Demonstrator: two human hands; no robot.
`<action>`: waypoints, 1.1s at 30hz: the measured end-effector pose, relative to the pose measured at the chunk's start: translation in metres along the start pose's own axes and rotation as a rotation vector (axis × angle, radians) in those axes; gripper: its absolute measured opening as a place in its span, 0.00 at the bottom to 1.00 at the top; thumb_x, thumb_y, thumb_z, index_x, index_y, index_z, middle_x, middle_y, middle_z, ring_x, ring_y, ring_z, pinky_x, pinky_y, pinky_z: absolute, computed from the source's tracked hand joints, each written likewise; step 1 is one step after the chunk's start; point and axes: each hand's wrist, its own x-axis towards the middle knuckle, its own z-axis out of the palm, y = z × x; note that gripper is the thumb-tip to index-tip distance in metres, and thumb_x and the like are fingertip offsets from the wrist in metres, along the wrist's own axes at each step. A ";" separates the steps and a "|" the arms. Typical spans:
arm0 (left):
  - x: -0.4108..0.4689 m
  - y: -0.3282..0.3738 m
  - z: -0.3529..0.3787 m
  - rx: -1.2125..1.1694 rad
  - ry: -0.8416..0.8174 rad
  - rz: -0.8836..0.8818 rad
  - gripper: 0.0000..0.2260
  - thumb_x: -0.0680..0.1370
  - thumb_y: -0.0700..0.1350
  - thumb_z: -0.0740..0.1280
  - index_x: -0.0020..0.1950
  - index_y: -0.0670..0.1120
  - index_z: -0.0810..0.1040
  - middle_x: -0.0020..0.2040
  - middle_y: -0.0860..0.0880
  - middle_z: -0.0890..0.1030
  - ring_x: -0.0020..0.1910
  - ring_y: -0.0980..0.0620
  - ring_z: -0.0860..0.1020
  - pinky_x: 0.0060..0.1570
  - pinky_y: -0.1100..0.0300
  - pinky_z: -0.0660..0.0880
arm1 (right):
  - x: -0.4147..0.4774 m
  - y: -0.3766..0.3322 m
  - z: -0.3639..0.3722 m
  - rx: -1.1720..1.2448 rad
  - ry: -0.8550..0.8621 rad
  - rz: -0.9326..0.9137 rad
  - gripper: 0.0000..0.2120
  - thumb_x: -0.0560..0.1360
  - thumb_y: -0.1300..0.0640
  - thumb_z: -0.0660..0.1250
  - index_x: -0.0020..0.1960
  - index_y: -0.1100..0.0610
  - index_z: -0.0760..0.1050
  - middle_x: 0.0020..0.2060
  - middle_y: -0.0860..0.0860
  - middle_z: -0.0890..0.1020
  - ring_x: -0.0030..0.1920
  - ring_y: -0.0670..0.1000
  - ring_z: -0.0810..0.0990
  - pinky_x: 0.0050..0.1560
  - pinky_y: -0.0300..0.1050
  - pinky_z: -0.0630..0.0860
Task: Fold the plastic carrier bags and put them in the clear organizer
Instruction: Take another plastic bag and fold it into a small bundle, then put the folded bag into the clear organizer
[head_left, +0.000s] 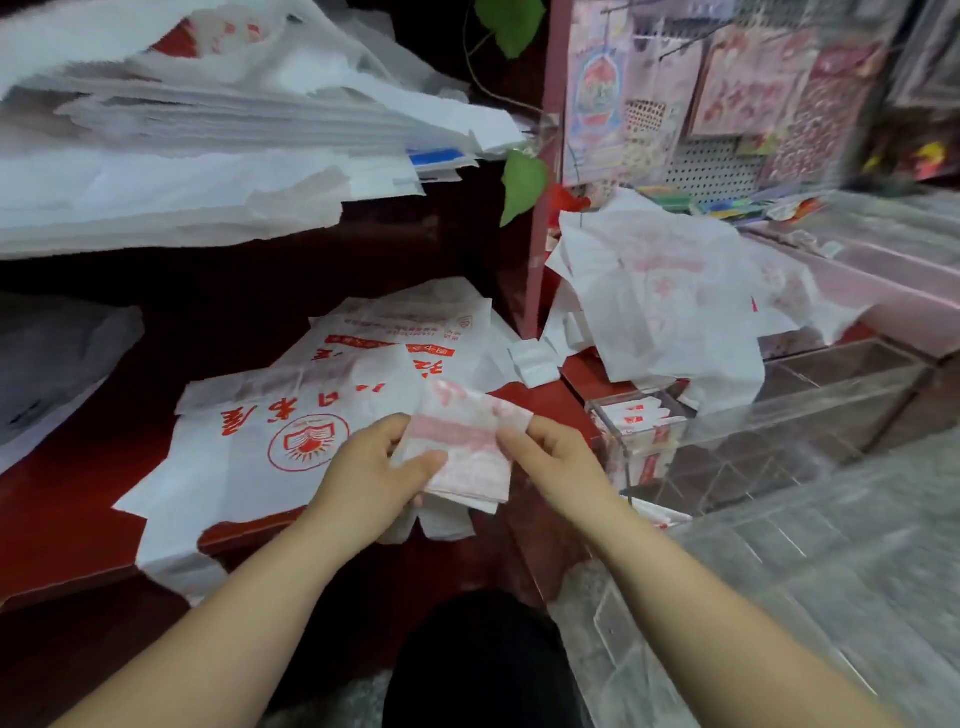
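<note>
1. Your left hand (363, 473) pinches the left edge of the folded bag (467, 441), thumb on top; the fingers beneath are mostly hidden.
2. Your right hand (556, 457) grips the bag's right edge between thumb and forefinger; its other fingers cannot be made out.
3. You hold the folded bag above the flat bags (249, 467) on the red counter (78, 519), just left of the clear organizer (779, 410).
4. The organizer's nearest compartment holds upright folded bags (641, 418); its far end is blurred.
5. The flat bags bear red characters, inverted and unreadable, and a round emblem, possibly an open book.
</note>
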 end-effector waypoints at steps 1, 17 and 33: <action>0.003 0.005 0.010 0.014 0.004 0.005 0.08 0.75 0.39 0.67 0.41 0.52 0.75 0.33 0.53 0.78 0.27 0.59 0.74 0.31 0.65 0.70 | -0.004 0.006 -0.015 -0.042 0.043 0.000 0.10 0.77 0.62 0.61 0.39 0.55 0.75 0.26 0.42 0.75 0.27 0.37 0.72 0.33 0.30 0.68; 0.031 0.058 0.135 0.182 -0.076 0.203 0.05 0.73 0.38 0.67 0.41 0.48 0.79 0.35 0.54 0.78 0.38 0.51 0.76 0.39 0.62 0.69 | -0.033 0.082 -0.138 -0.948 -0.072 0.279 0.17 0.77 0.53 0.60 0.65 0.49 0.71 0.62 0.49 0.76 0.62 0.52 0.73 0.56 0.44 0.69; 0.049 0.079 0.181 1.227 -0.150 0.675 0.05 0.62 0.46 0.75 0.35 0.51 0.82 0.33 0.54 0.80 0.42 0.50 0.73 0.43 0.57 0.54 | -0.048 0.091 -0.149 -1.161 -0.351 0.138 0.18 0.76 0.50 0.60 0.66 0.49 0.69 0.63 0.47 0.75 0.62 0.52 0.70 0.59 0.43 0.62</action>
